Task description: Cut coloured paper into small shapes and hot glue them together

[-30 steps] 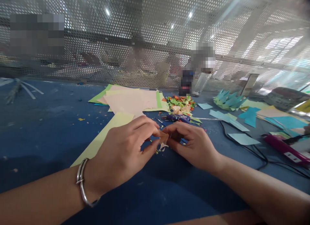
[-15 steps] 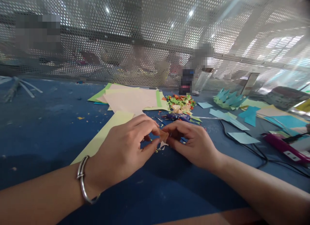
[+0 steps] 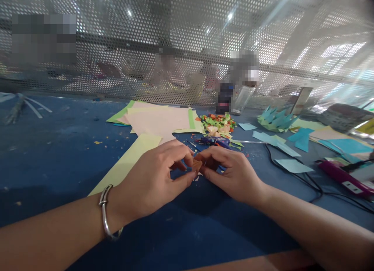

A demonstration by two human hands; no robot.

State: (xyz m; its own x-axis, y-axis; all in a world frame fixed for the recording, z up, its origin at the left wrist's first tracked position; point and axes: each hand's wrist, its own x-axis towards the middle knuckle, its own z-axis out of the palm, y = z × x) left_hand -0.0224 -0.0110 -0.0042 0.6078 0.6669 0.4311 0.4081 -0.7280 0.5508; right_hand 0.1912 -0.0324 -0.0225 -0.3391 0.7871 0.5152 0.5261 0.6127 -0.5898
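Note:
Between my fingertips, above the blue table, is a small folded piece of orange paper. My left hand pinches it from the left with thumb and forefinger; a silver bangle circles that wrist. My right hand pinches its right side, thumb and fingers drawn together. Fingers partly cover the paper, so its full shape cannot be made out. Just behind the hands lies a dark blue tool that looks like a glue gun, beside small paper scraps.
Pink, yellow and green sheets lie behind my left hand. A heap of cut paper bits sits further back. To the right are a pointed blue-green paper piece, blue paper pieces, a purple power strip and black cables. A perforated metal screen closes the back.
My left hand and its bangle have shifted slightly right. The left thumb now reaches further across the orange paper, which has tilted a little. The right hand has barely moved.

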